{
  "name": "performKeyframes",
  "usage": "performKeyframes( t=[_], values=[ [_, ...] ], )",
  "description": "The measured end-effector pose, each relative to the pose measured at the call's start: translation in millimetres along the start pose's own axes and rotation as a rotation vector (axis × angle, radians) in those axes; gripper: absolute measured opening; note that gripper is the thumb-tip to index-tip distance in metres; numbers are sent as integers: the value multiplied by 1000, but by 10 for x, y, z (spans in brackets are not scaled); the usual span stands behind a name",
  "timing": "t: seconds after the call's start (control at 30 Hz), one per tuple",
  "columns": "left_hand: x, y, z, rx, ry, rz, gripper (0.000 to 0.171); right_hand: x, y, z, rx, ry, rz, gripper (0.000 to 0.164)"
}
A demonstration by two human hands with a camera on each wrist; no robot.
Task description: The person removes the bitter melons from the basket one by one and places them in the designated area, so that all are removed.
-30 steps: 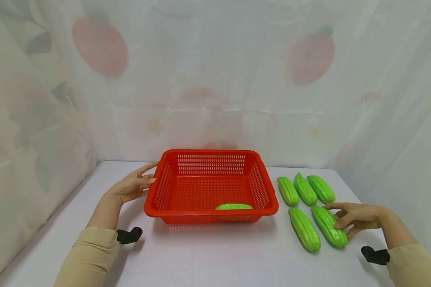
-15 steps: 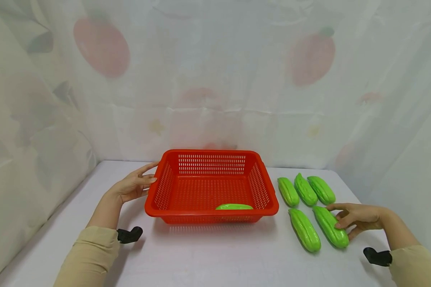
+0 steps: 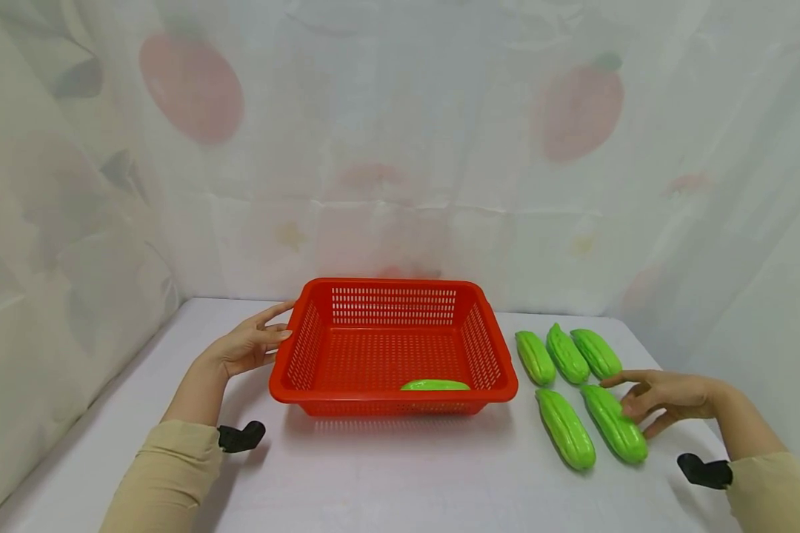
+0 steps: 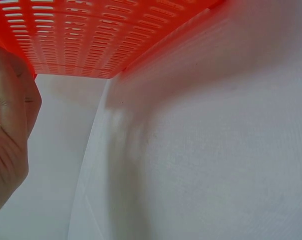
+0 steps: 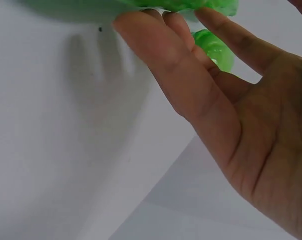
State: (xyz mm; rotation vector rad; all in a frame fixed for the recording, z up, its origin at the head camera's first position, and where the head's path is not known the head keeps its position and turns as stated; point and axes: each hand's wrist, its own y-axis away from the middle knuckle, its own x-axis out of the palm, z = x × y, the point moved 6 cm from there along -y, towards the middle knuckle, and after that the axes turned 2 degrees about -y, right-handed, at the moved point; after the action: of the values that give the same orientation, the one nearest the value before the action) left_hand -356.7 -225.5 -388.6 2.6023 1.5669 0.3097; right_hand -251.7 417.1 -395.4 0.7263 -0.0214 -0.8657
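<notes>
A red slotted basket (image 3: 393,396) stands mid-table, one green bitter melon (image 3: 435,385) inside near its front wall. My left hand (image 3: 243,348) rests against the left side of the basket, fingertips at the rim; the left wrist view shows its fingers (image 4: 13,95) by the slotted wall. On the right, my right hand (image 3: 673,400) is spread over the upper right side of another ridged bitter melon (image 3: 615,426). Its thumb (image 5: 166,60) points at that melon's edge in the right wrist view. The fingers are loose, not wrapped round it.
To the left of that melon lies a bitter melon (image 3: 565,429). Behind them is a row of three more, the left one (image 3: 535,357) close to the basket's right side. A white cloth covers the table (image 3: 373,481); a printed curtain (image 3: 387,148) hangs behind.
My right hand has eased its fingers and thumb off the bitter melon and lifted slightly. That melon has shifted a touch to the right. My left hand stays at the basket.
</notes>
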Motion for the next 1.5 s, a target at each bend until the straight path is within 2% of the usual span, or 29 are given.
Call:
performKeyframes(
  t=[0.43, 0.67, 1.03, 1.3, 1.5],
  values=[
    [16, 3, -13, 2, 13, 7, 73, -23, 42, 180, 9, 55, -33, 72],
    [3, 1, -12, -5, 3, -2, 74, -13, 32, 381, -2, 119, -28, 76],
    [-8, 3, -4, -13, -10, -4, 73, 54, -15, 1034, -70, 233, -43, 68],
    [-11, -3, -2, -5, -10, -1, 73, 191, -161, 1595, -128, 304, -35, 60],
    [1, -5, -16, 1, 1, 2, 75, 298, -303, 1913, -179, 352, -34, 56]
  ],
)
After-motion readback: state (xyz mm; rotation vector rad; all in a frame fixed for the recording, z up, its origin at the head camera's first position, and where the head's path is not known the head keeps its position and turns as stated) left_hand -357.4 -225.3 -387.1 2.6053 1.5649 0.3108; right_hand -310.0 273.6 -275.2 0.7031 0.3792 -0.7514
